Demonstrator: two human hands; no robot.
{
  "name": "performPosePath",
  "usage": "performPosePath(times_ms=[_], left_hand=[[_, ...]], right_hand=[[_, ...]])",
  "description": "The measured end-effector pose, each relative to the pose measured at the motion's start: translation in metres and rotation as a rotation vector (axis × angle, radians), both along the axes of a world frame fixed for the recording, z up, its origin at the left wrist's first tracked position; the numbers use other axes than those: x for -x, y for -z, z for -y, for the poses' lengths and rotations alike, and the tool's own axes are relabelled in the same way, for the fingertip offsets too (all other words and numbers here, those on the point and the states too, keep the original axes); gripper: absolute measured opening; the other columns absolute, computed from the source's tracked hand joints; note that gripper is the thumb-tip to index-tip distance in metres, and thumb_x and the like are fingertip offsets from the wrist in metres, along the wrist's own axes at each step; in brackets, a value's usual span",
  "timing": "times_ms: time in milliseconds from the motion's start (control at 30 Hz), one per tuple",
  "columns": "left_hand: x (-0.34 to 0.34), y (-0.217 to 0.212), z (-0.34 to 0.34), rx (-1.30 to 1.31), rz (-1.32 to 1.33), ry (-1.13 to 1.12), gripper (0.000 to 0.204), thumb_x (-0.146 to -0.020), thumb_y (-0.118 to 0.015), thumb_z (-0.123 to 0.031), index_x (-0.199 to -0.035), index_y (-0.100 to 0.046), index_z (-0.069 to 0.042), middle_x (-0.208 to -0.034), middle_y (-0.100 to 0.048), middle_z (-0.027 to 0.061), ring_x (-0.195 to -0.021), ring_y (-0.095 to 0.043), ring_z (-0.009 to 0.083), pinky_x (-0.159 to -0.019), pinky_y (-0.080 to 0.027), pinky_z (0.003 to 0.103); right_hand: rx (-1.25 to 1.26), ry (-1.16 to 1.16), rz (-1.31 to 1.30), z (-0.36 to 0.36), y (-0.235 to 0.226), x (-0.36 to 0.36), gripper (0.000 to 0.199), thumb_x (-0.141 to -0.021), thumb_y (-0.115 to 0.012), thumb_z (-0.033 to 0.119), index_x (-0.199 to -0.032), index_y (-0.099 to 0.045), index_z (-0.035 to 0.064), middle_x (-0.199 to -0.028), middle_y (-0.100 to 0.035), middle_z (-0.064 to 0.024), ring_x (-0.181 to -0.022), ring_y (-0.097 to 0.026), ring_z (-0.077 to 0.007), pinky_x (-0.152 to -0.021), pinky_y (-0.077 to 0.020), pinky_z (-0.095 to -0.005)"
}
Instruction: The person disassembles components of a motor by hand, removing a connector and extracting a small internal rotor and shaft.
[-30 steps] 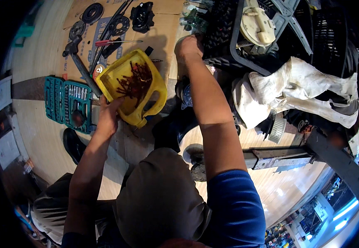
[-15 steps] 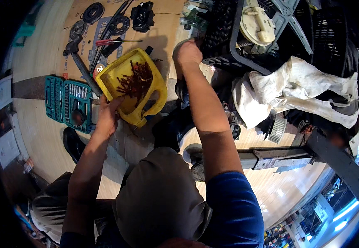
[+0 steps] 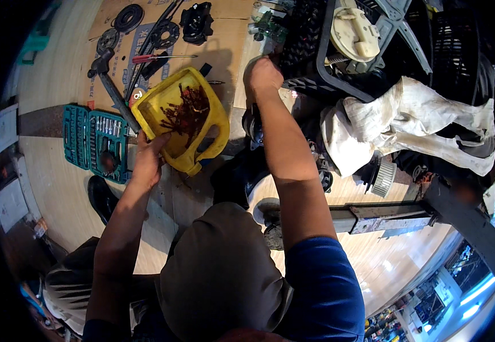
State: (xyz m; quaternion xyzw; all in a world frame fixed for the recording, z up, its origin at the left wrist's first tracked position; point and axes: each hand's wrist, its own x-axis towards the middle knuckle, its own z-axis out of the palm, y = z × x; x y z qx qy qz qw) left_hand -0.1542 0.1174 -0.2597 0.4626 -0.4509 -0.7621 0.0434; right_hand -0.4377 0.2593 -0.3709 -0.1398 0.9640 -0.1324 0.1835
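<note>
One-sided grip on a jug of loose rusty pieces

The cut-open yellow jug [image 3: 220, 111] lies partly on the cardboard sheet [image 3: 227, 34], at about eleven o'clock from the person's knee. The left hand [image 3: 149, 157] is narrowed on the jug's rim at eight o'clock, thumb over the inner edge. The right hand [image 3: 266, 75] is at two o'clock from the jug, against the black plastic crate [image 3: 320, 65]; its fingers are hidden, so I cannot tell whether it holds anything.

The likeliest mishap is a spill: with only one edge held, a pull there could tip the jug and scatter its contents. The claw-less hammer [image 3: 114, 94], its handle end close by the left hand, could catch the jug if it slides.

Inside the jug lies a tangled heap of slender, rust-brown, bolt-like pieces [image 3: 187, 114]. The crate carries a round cream plastic part [image 3: 358, 37] and a crossed grey metal linkage [image 3: 410, 40], which could shift if the crate is jogged. At nine o'clock, an open teal socket case [image 3: 75, 134] holds rows of silver sockets [image 3: 109, 126].
</note>
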Motion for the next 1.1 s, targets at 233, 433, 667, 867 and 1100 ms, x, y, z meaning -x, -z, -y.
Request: performPosePath(times_ms=[233,433,667,867,1100], left_hand=[[-0.002,-0.003,-0.003,-0.002,-0.027,-0.042,0.042,-0.083,-0.063,-0.004,-0.122,-0.047,-0.003,-0.109,-0.063,0.0101,-0.095,-0.065,0.0222,-0.077,-0.055,0.033],[0.014,-0.004,-0.009,0.104,-0.111,0.042,0.047,-0.082,-0.063,-0.001,-0.125,-0.045,0.0,-0.111,-0.062,0.0122,-0.099,-0.063,0.0235,-0.085,-0.051,0.034],[0.011,-0.005,-0.008,0.081,-0.037,-0.024,0.05,-0.082,-0.064,-0.001,-0.128,-0.043,0.0,-0.114,-0.06,0.0138,-0.102,-0.061,0.0256,-0.088,-0.051,0.036],[0.01,0.002,-0.007,0.062,-0.061,-0.022,0.052,-0.081,-0.064,0.002,-0.128,-0.042,0.0,-0.116,-0.059,0.0142,-0.102,-0.061,0.0265,-0.089,-0.05,0.037],[0.013,0.003,-0.014,0.084,-0.043,-0.021,0.053,-0.081,-0.064,0.002,-0.129,-0.042,-0.001,-0.116,-0.059,0.0141,-0.102,-0.061,0.0259,-0.089,-0.05,0.037]], right_hand=[[0.067,0.077,-0.002,0.004,0.017,-0.001,0.027,-0.092,-0.043,0.018,-0.099,-0.066,0.0056,-0.1,-0.069,-0.018,-0.089,-0.069,-0.0337,-0.076,-0.0551,-0.0435],[0.155,0.379,0.147,-0.004,0.055,0.023,0.028,-0.093,-0.041,0.02,-0.105,-0.061,0.005,-0.102,-0.068,-0.0196,-0.092,-0.067,-0.0373,-0.079,-0.0539,-0.0438],[0.191,0.115,-0.013,-0.015,0.005,-0.02,0.015,-0.082,-0.056,0.006,-0.093,-0.062,-0.001,-0.093,-0.066,-0.0263,-0.089,-0.065,-0.0398,-0.079,-0.0522,-0.0458],[0.479,0.08,-0.197,-0.034,-0.024,-0.054,0.016,-0.076,-0.061,0.008,-0.086,-0.057,-0.0034,-0.083,-0.062,-0.0263,-0.081,-0.06,-0.0436,-0.073,-0.0488,-0.0495],[0.853,-0.098,-0.202,-0.003,-0.106,-0.13,0.019,-0.082,-0.067,0.012,-0.099,-0.064,0.003,-0.095,-0.064,-0.0214,-0.087,-0.063,-0.0398,-0.075,-0.0522,-0.043]])
